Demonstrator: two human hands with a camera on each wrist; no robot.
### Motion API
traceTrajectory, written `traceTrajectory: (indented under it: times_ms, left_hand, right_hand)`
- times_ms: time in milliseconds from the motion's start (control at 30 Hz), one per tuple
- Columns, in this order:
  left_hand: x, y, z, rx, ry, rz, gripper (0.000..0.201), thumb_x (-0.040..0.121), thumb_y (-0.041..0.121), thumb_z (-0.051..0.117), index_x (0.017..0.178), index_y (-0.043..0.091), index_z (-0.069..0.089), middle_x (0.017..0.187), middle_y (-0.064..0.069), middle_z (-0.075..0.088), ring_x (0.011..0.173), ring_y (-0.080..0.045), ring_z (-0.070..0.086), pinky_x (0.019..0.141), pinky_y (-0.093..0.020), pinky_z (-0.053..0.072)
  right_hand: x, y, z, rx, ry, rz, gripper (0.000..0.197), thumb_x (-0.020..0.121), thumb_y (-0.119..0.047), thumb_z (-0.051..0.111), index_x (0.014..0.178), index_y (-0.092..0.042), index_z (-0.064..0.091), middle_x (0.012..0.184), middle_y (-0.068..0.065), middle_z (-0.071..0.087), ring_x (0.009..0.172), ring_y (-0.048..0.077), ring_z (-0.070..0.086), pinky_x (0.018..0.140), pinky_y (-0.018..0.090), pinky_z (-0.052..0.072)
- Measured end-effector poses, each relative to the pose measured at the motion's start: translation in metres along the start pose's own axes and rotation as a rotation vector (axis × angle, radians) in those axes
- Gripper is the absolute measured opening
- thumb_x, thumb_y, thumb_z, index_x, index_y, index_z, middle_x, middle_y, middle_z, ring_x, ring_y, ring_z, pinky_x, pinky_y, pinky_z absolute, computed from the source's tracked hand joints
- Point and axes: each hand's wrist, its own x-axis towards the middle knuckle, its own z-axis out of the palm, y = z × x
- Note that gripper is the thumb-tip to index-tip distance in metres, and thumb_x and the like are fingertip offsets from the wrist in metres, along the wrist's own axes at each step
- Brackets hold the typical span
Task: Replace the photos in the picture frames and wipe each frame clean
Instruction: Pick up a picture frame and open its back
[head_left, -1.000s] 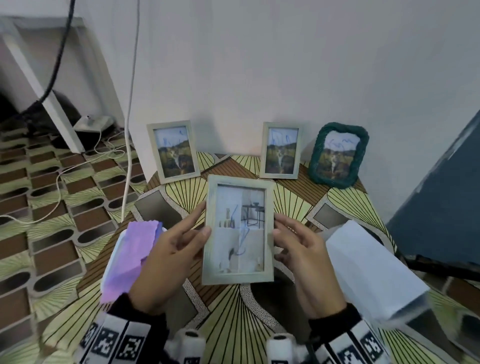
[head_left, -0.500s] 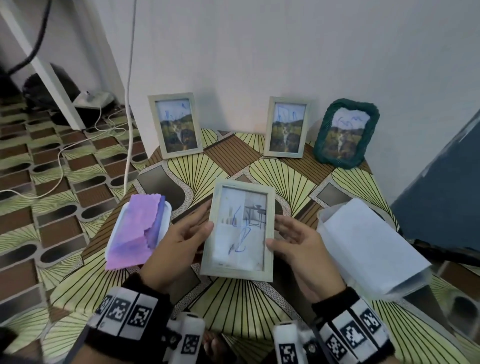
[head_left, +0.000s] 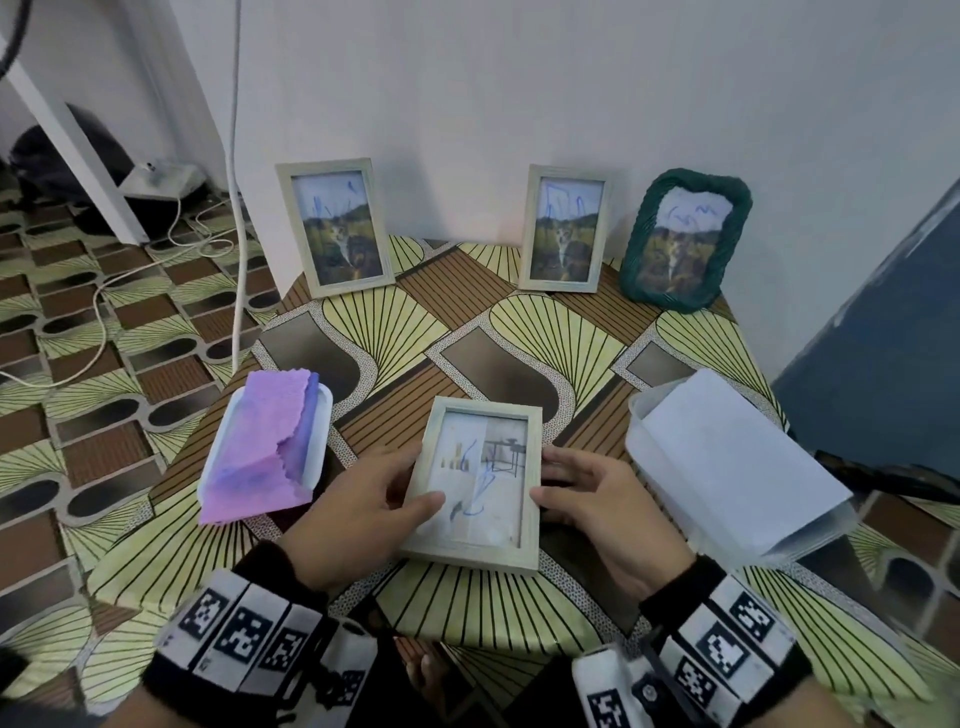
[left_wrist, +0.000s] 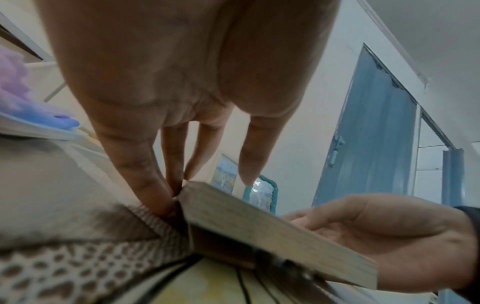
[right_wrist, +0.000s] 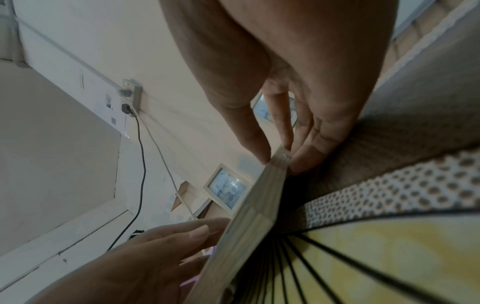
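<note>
1. In the lower centre of the head view, your left hand and right hand pinch the grey-green frame by its side edges above the patterned table.
2. Only the left wrist view shows the frame's dark back, raised off the table.
3. The right wrist view shows your fingertips gripping the frame's edge.

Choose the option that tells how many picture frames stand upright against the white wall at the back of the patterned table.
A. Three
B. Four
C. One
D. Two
A: the left pale wooden frame, the middle pale wooden frame and the dark green woven frame stand there, while both hands hold a fourth, the pale wooden frame with a scribbled photo, nearer the person.
</note>
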Motion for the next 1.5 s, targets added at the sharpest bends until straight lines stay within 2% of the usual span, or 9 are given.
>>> traceTrajectory:
  times_ms: [133,267,433,600,733,900,1133,1333,1500]
  left_hand:
    - [-0.004,0.003,0.001,-0.023,0.003,0.057,0.028,0.09,0.028,0.067,0.1,0.053,0.061,0.101,0.033,0.06,0.094,0.013,0.055,0.08,-0.008,0.047]
    - [-0.007,0.004,0.001,-0.065,-0.067,0.041,0.025,0.093,0.031,0.063,0.111,0.049,0.063,0.109,0.017,0.07,0.101,-0.001,0.064,0.09,-0.027,0.052]
    - [-0.01,0.015,0.004,-0.221,-0.116,0.064,0.042,0.096,0.019,0.058,0.104,0.06,0.063,0.111,0.026,0.069,0.103,0.003,0.065,0.079,-0.007,0.048]
    - [-0.003,0.02,0.007,-0.302,-0.156,0.047,0.038,0.097,0.013,0.056,0.112,0.048,0.051,0.097,0.029,0.07,0.097,0.009,0.065,0.075,-0.005,0.048]
    - [0.006,0.023,0.006,-0.204,-0.18,0.036,0.034,0.096,0.024,0.058,0.125,0.041,0.055,0.099,0.015,0.069,0.092,-0.004,0.065,0.09,-0.029,0.053]
    - [0.013,0.028,0.012,-0.337,-0.252,0.007,0.032,0.097,0.013,0.057,0.105,0.044,0.06,0.108,0.017,0.073,0.103,-0.003,0.067,0.085,-0.015,0.052]
    - [0.017,0.025,0.013,-0.383,-0.25,-0.017,0.03,0.097,0.016,0.058,0.108,0.043,0.063,0.11,0.014,0.072,0.105,-0.006,0.067,0.082,-0.018,0.054]
    - [0.018,0.023,0.027,-0.494,-0.282,-0.096,0.026,0.1,0.014,0.051,0.123,0.02,0.062,0.116,0.006,0.072,0.109,-0.012,0.067,0.085,-0.025,0.057]
    - [0.021,0.034,0.036,-0.315,-0.272,-0.032,0.052,0.094,0.061,0.044,0.108,0.02,0.072,0.108,0.003,0.073,0.1,-0.004,0.065,0.085,-0.042,0.055]
  right_hand:
    - [-0.003,0.001,0.003,0.038,0.023,-0.012,0.038,0.085,0.011,0.063,0.103,-0.022,0.071,0.101,0.0,0.076,0.096,0.016,0.072,0.073,0.026,0.056]
    - [-0.005,0.0,0.005,0.117,0.027,0.006,0.031,0.089,0.006,0.058,0.112,-0.011,0.069,0.104,0.006,0.075,0.098,0.021,0.072,0.072,0.027,0.056]
    - [-0.012,-0.004,-0.002,0.145,0.09,0.023,0.042,0.091,-0.005,0.062,0.13,-0.018,0.053,0.097,0.003,0.075,0.08,0.009,0.073,0.062,0.023,0.056]
    - [-0.014,-0.01,-0.007,0.095,0.159,0.023,0.066,0.092,-0.02,0.063,0.146,-0.041,0.03,0.1,0.001,0.075,0.084,0.011,0.074,0.062,0.026,0.057]
    - [-0.014,-0.016,-0.016,0.069,0.189,0.019,0.061,0.093,-0.028,0.058,0.146,-0.038,0.028,0.084,-0.009,0.077,0.072,0.011,0.074,0.054,0.02,0.054]
    - [-0.01,-0.02,-0.028,0.098,0.228,0.026,0.062,0.097,-0.025,0.054,0.15,-0.037,0.024,0.079,0.0,0.077,0.057,0.011,0.068,0.05,0.026,0.055]
    - [-0.009,-0.015,-0.027,0.057,0.264,0.025,0.047,0.092,-0.023,0.059,0.136,-0.031,0.044,0.086,0.002,0.075,0.06,0.011,0.066,0.053,0.027,0.054]
    - [-0.017,-0.024,-0.023,-0.006,0.322,-0.035,0.044,0.089,-0.033,0.065,0.131,-0.026,0.056,0.121,0.0,0.066,0.11,0.019,0.063,0.099,0.047,0.051]
    - [-0.029,-0.046,-0.022,0.026,0.273,-0.156,0.027,0.089,-0.016,0.069,0.115,-0.02,0.068,0.108,-0.001,0.069,0.105,0.023,0.065,0.079,0.033,0.054]
